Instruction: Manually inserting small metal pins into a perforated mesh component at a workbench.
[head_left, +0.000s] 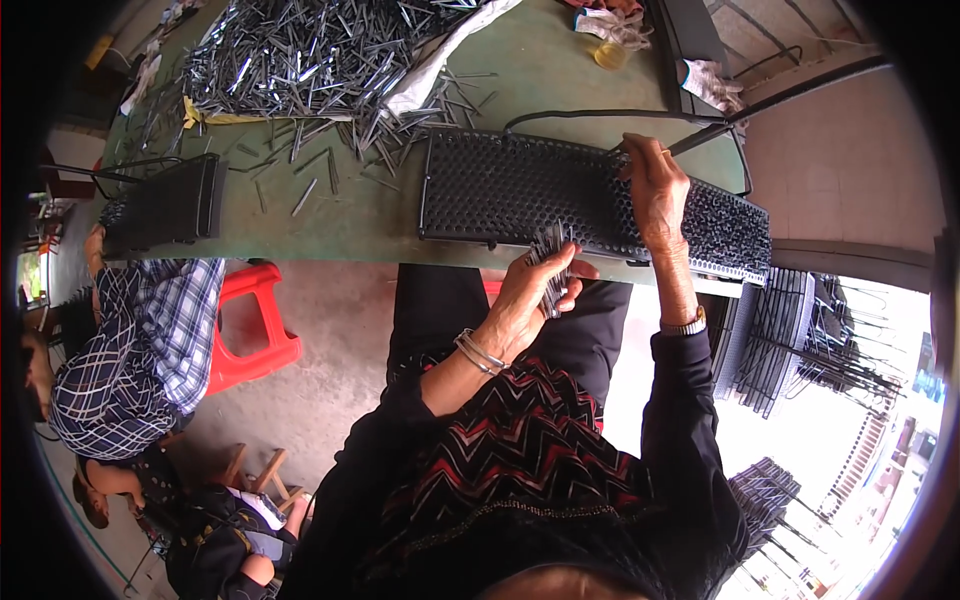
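Observation:
My left hand (533, 290) grips a small bundle of thin metal pins (552, 262) at the near edge of a green table (340, 225). A long black perforated tray (520, 190) lies on the table in front of me, its right part filled with pins standing in the holes. My right hand (655, 185) rests on the tray's far edge with its fingertips pinched on a single pin (622, 156) at the holes. Bracelets circle my left wrist and a watch my right wrist.
A big heap of loose metal pins (310, 55) covers the table's far left, partly on a white sack. Another person in a checked shirt (140, 350) sits at left by a second black tray (170, 205). A red plastic stool (250, 325) stands between us. Stacked trays (790, 340) are at right.

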